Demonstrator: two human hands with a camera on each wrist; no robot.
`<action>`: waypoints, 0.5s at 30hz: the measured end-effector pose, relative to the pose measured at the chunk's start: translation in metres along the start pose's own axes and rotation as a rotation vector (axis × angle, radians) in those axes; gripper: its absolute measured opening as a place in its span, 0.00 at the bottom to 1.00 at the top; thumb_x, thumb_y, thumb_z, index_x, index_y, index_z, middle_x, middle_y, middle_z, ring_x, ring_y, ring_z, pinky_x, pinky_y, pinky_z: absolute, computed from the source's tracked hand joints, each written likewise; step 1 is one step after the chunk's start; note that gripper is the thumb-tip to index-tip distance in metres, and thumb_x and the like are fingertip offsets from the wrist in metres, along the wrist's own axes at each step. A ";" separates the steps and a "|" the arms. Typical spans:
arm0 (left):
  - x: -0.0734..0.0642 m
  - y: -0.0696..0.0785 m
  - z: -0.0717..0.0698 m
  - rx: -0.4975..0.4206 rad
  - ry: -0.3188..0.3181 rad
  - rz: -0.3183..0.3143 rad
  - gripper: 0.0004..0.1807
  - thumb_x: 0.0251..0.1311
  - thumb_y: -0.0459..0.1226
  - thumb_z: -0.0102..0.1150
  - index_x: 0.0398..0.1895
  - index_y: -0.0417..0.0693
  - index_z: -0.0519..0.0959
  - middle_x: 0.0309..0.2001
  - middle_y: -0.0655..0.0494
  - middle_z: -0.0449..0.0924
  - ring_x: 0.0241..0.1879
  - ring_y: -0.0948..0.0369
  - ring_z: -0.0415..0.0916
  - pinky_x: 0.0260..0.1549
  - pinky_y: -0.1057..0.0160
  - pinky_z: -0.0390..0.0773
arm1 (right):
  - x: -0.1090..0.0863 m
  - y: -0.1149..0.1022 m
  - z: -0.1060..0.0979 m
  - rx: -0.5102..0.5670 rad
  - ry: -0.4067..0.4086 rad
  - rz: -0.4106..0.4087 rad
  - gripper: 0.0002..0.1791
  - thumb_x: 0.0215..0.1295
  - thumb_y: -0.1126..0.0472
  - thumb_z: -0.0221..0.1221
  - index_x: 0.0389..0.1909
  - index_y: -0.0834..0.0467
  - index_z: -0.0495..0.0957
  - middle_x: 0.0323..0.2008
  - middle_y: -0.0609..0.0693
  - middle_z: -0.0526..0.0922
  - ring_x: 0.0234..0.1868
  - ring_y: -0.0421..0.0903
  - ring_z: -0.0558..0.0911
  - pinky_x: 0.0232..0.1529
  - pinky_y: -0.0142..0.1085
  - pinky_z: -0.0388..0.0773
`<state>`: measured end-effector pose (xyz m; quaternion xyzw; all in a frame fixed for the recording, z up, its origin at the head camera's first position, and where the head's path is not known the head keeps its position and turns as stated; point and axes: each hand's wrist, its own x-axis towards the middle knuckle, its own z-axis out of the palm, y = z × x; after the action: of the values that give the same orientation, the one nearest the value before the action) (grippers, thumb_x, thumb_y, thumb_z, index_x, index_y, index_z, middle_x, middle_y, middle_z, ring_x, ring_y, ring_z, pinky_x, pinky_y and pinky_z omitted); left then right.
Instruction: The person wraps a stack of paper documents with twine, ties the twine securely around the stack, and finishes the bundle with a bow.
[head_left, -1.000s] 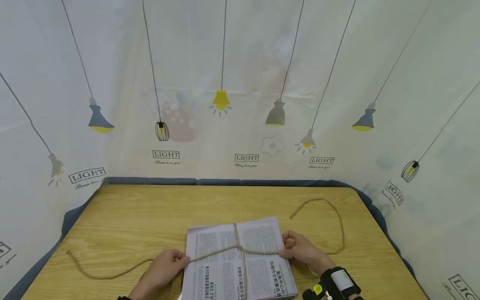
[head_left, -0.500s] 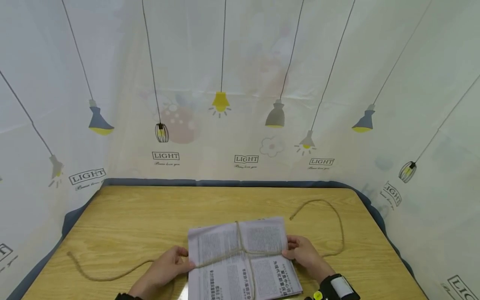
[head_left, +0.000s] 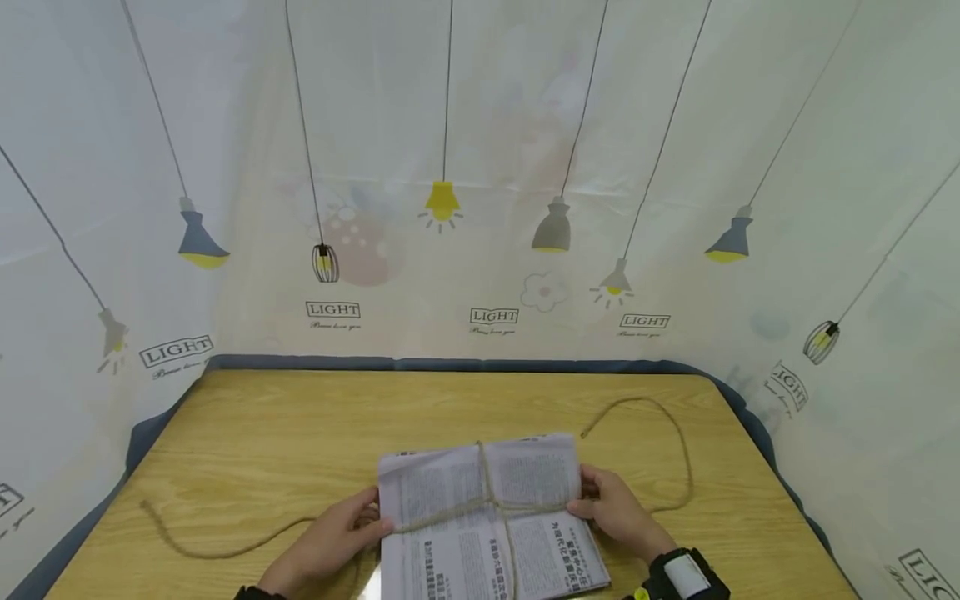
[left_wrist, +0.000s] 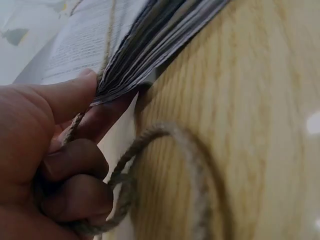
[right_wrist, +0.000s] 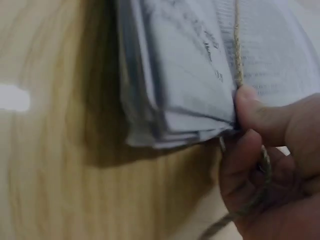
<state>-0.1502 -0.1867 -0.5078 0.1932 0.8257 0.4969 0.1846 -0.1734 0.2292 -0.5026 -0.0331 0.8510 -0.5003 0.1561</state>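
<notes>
A stack of folded newspapers (head_left: 461, 537) has a twine rope (head_left: 489, 500) crossed over its top. My left hand (head_left: 330, 537) grips the stack's left edge, thumb on top and fingers below. In the left wrist view, rope (left_wrist: 197, 190) runs through that hand's curled lower fingers and loops out over the tabletop. On the right edge, my right hand (head_left: 618, 512) pinches the stack with its thumb over the rope. The right wrist view shows the rope (right_wrist: 237, 55) under the thumb (right_wrist: 262, 117) and its tail passing by the curled fingers. The stack's underside is hidden.
One loose rope end (head_left: 217, 554) lies curved on the wooden table (head_left: 315, 417) at the left. The other end (head_left: 686, 467) arcs across the tabletop on the right. A patterned curtain (head_left: 405, 100) with printed lamps surrounds the back and sides.
Both hands and the newspaper stack have shifted slightly to the right. Fingers that held the rope at the stack's sides now also grip its edges. The loose rope ends have hardly moved.
</notes>
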 end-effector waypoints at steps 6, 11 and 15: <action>0.001 0.000 -0.002 -0.020 0.003 0.059 0.26 0.71 0.44 0.51 0.68 0.46 0.64 0.51 0.50 0.84 0.47 0.63 0.83 0.46 0.70 0.75 | -0.004 -0.012 -0.003 -0.172 -0.033 -0.075 0.30 0.64 0.70 0.58 0.67 0.57 0.65 0.48 0.51 0.81 0.45 0.45 0.79 0.46 0.44 0.76; 0.006 0.005 -0.009 -0.032 0.014 0.057 0.25 0.70 0.43 0.53 0.66 0.44 0.65 0.47 0.50 0.85 0.43 0.64 0.83 0.42 0.69 0.76 | -0.005 -0.013 -0.012 -0.216 -0.082 -0.153 0.25 0.63 0.65 0.62 0.62 0.59 0.70 0.47 0.54 0.84 0.41 0.43 0.82 0.40 0.35 0.76; 0.010 0.013 -0.017 0.017 0.029 0.052 0.22 0.69 0.44 0.55 0.61 0.44 0.69 0.45 0.51 0.85 0.43 0.65 0.83 0.39 0.69 0.76 | -0.005 -0.017 -0.020 -0.290 -0.066 -0.194 0.18 0.60 0.61 0.66 0.51 0.59 0.78 0.42 0.51 0.86 0.39 0.42 0.83 0.37 0.31 0.76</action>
<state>-0.1655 -0.1884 -0.4899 0.2088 0.8270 0.4975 0.1579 -0.1762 0.2384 -0.4774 -0.1537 0.9015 -0.3835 0.1284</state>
